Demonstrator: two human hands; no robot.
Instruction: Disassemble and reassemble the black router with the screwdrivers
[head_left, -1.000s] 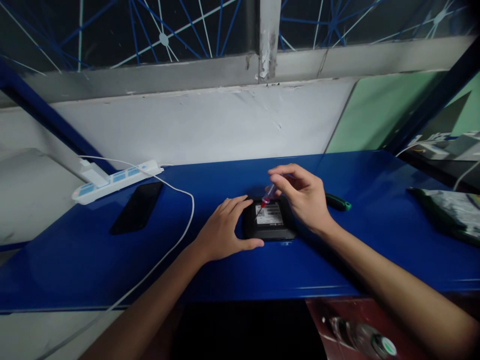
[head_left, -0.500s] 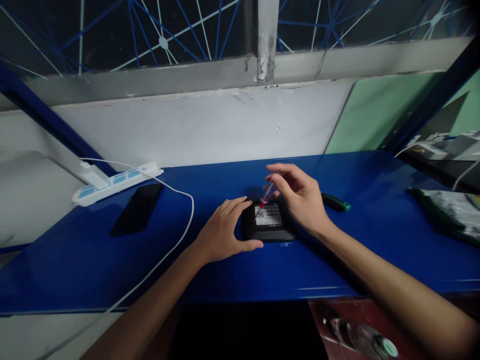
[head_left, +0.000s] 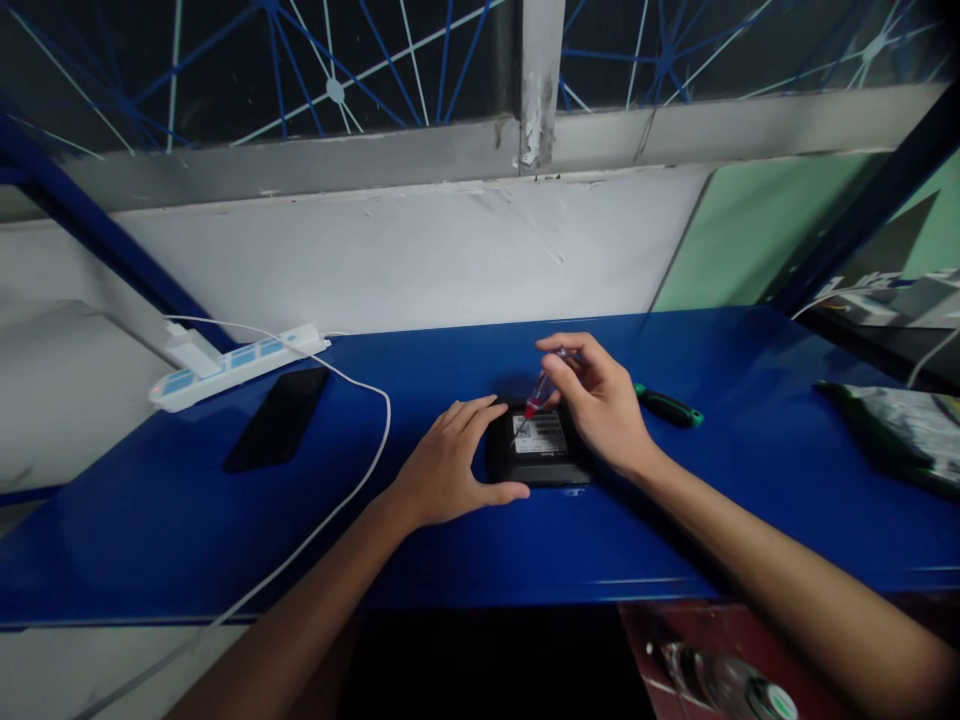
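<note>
A flat black electronic device (head_left: pixel 534 470) with a white printed label (head_left: pixel 541 434) lies on the blue table. My left hand (head_left: pixel 450 465) grips its left side, fingertips at the back edge and thumb along the front. In my right hand (head_left: pixel 604 405) is a screwdriver (head_left: pixel 541 390) with a clear purplish handle and red collar, held between thumb and fingers. Its thin shaft slants down to the left, the tip at the label's left edge. Whether the tip sits in a screw cannot be made out. A green and black handled tool (head_left: pixel 670 406) rests right of my right hand.
A white power strip (head_left: pixel 240 366) with a plugged-in adapter and a black phone (head_left: pixel 277 420) are on the left. A white cable (head_left: pixel 352 485) loops across the table there. At the right edge lies a green and silver bag (head_left: pixel 900 425); a plastic bottle (head_left: pixel 731 680) is below the table.
The camera view has shifted slightly. Both hands keep their grips, and the screwdriver stays at the label's left edge, its handle turned a little within my right fingers.
</note>
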